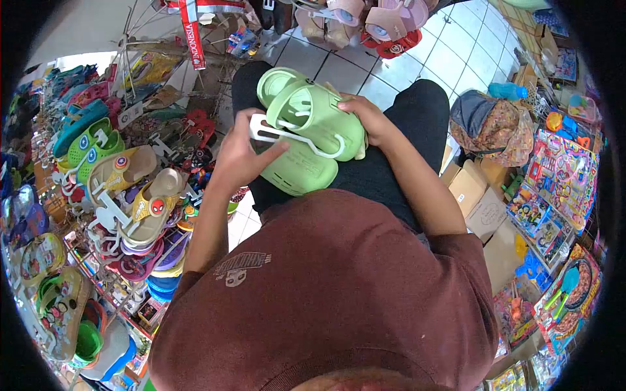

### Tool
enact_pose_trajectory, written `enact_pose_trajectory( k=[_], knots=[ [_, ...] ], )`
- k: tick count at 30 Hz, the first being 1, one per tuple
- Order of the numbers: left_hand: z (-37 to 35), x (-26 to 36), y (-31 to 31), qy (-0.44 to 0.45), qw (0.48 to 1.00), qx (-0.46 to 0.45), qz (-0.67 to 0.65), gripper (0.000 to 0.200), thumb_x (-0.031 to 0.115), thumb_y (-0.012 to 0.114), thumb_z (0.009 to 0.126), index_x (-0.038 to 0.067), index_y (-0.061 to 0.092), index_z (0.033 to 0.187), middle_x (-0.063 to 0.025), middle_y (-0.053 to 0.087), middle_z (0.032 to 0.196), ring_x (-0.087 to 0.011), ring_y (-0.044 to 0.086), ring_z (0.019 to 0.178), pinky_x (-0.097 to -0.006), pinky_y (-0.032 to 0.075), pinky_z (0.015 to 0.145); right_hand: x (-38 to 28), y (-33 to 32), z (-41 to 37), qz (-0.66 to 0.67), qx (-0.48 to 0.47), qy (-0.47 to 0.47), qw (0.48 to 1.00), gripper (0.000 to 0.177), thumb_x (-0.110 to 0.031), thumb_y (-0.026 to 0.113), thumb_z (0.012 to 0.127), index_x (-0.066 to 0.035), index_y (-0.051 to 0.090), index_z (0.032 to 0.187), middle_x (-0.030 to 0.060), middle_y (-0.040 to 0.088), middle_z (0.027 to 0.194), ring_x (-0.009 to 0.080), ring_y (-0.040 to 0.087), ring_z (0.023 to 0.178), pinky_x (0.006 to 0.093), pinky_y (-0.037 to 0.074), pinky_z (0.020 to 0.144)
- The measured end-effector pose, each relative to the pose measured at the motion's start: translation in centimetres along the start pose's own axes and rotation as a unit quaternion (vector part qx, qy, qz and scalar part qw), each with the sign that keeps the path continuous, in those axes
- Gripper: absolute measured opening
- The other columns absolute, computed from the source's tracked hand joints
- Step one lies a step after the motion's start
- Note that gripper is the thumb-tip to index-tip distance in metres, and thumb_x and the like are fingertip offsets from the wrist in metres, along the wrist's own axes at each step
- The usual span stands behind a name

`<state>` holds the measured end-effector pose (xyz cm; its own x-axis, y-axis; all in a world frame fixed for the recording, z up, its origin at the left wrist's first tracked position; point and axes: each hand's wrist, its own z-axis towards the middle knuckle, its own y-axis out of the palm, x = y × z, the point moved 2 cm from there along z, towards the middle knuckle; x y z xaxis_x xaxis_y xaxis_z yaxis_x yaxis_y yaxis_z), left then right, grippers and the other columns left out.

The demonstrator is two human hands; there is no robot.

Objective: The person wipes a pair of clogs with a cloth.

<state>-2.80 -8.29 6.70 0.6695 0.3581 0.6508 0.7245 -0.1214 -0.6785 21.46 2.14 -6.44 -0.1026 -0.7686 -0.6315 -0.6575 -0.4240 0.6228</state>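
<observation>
A pair of light green clogs [329, 120] rests over my lap, one beside the other, with a white plastic hanger [297, 136] lying across them. My left hand [244, 153] is closed on the hanger's flat end, its thumb stretched over the lower clog [301, 171]. On the other side, my right hand [369, 118] grips the upper clog near its toe, thumb on top; its other fingers are partly hidden beneath. The hanger's hooked end curves round near the upper clog's toe.
Racks of colourful sandals [140, 208] stand close on the left. Pink sandals [391, 23] hang ahead above the tiled floor [339, 68]. To the right are a patterned bag [492, 127], a blue bottle [507, 91], cardboard boxes [466, 189] and packaged toys [561, 176].
</observation>
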Motion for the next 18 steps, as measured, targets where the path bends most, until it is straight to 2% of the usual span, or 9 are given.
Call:
enact_pose_trajectory(
  k=[1, 2, 5, 8, 11, 12, 15, 16, 18],
  knots=[
    [-0.1, 0.1, 0.3, -0.016, 1.000, 0.024, 0.012, 0.063, 0.039, 0.091, 0.072, 0.002, 0.063, 0.116, -0.0177, 0.068, 0.116, -0.0318, 0.067, 0.103, -0.0403, 0.052, 0.089, -0.1, -0.1, 0.1, 0.002, -0.002, -0.001, 1.000, 0.059, -0.032, 0.064, 0.090, 0.009, 0.056, 0.131, 0.0192, 0.069, 0.113, 0.0239, 0.071, 0.100, 0.0356, 0.057, 0.090],
    [-0.3, 0.7, 0.1, -0.022, 0.999, 0.046, 0.020, 0.063, 0.044, 0.089, 0.073, 0.003, 0.067, 0.114, -0.0216, 0.059, 0.131, -0.0368, 0.057, 0.120, -0.0419, 0.046, 0.101, -0.2, -0.1, 0.1, 0.005, -0.004, -0.003, 1.000, 0.058, -0.032, 0.064, 0.090, 0.009, 0.056, 0.130, 0.0190, 0.070, 0.112, 0.0237, 0.071, 0.099, 0.0358, 0.057, 0.091],
    [-0.8, 0.2, 0.7, 0.030, 0.985, 0.048, 0.161, 0.055, 0.051, 0.087, 0.074, 0.004, 0.077, 0.100, -0.0210, 0.054, 0.140, -0.0397, 0.045, 0.132, -0.0465, 0.036, 0.109, -0.4, -0.3, 0.2, -0.009, -0.013, -0.005, 1.000, 0.056, -0.033, 0.064, 0.090, 0.008, 0.057, 0.129, 0.0181, 0.069, 0.114, 0.0237, 0.071, 0.100, 0.0362, 0.057, 0.091],
    [-1.5, 1.4, 1.6, 0.114, 0.953, 0.111, 0.257, 0.048, 0.053, 0.083, 0.077, 0.004, 0.081, 0.080, -0.0201, 0.055, 0.141, -0.0405, 0.040, 0.136, -0.0511, 0.029, 0.111, -0.3, -0.5, 0.2, -0.014, 0.019, 0.022, 0.999, 0.055, -0.033, 0.068, 0.090, 0.006, 0.061, 0.128, 0.0159, 0.069, 0.113, 0.0220, 0.068, 0.099, 0.0351, 0.055, 0.088],
    [-1.7, -1.0, 2.3, 0.157, 0.960, 0.084, 0.215, 0.048, 0.049, 0.081, 0.080, 0.002, 0.079, 0.071, -0.0206, 0.056, 0.141, -0.0405, 0.042, 0.133, -0.0531, 0.030, 0.108, -0.1, -0.9, 0.3, -0.027, 0.042, 0.040, 0.998, 0.056, -0.033, 0.068, 0.090, 0.007, 0.061, 0.128, 0.0156, 0.069, 0.114, 0.0216, 0.068, 0.099, 0.0345, 0.054, 0.087],
    [-1.8, -1.2, 2.4, 0.166, 0.972, 0.102, 0.129, 0.046, 0.046, 0.079, 0.083, 0.001, 0.079, 0.074, -0.0211, 0.060, 0.133, -0.0410, 0.044, 0.130, -0.0518, 0.032, 0.107, -0.3, -0.9, 0.1, -0.045, 0.031, 0.039, 0.998, 0.055, -0.033, 0.068, 0.090, 0.006, 0.061, 0.128, 0.0153, 0.069, 0.113, 0.0213, 0.068, 0.098, 0.0341, 0.054, 0.087],
    [-2.7, -1.1, 2.3, 0.149, 0.965, 0.152, 0.152, 0.045, 0.044, 0.081, 0.082, 0.000, 0.078, 0.072, -0.0204, 0.062, 0.127, -0.0407, 0.047, 0.125, -0.0511, 0.034, 0.105, -1.2, -1.2, -0.4, -0.096, 0.015, 0.036, 0.995, 0.051, -0.032, 0.067, 0.091, 0.006, 0.063, 0.125, 0.0142, 0.070, 0.110, 0.0201, 0.067, 0.096, 0.0327, 0.054, 0.086],
    [-2.9, -1.0, 2.3, 0.175, 0.949, 0.197, 0.173, 0.045, 0.040, 0.084, 0.079, -0.001, 0.072, 0.066, -0.0193, 0.064, 0.120, -0.0393, 0.053, 0.116, -0.0493, 0.040, 0.099, -1.2, -1.5, -0.5, -0.110, 0.020, 0.038, 0.993, 0.050, -0.032, 0.067, 0.091, 0.005, 0.064, 0.124, 0.0137, 0.070, 0.109, 0.0196, 0.067, 0.096, 0.0321, 0.054, 0.085],
    [-3.2, -0.7, 1.8, 0.132, 0.966, 0.170, 0.145, 0.045, 0.039, 0.086, 0.077, -0.001, 0.067, 0.071, -0.0192, 0.064, 0.118, -0.0382, 0.055, 0.110, -0.0486, 0.043, 0.095, -1.3, -2.3, -0.4, -0.137, 0.004, 0.042, 0.990, 0.048, -0.033, 0.066, 0.091, 0.005, 0.066, 0.121, 0.0129, 0.070, 0.107, 0.0188, 0.067, 0.095, 0.0316, 0.054, 0.084]
  ],
)
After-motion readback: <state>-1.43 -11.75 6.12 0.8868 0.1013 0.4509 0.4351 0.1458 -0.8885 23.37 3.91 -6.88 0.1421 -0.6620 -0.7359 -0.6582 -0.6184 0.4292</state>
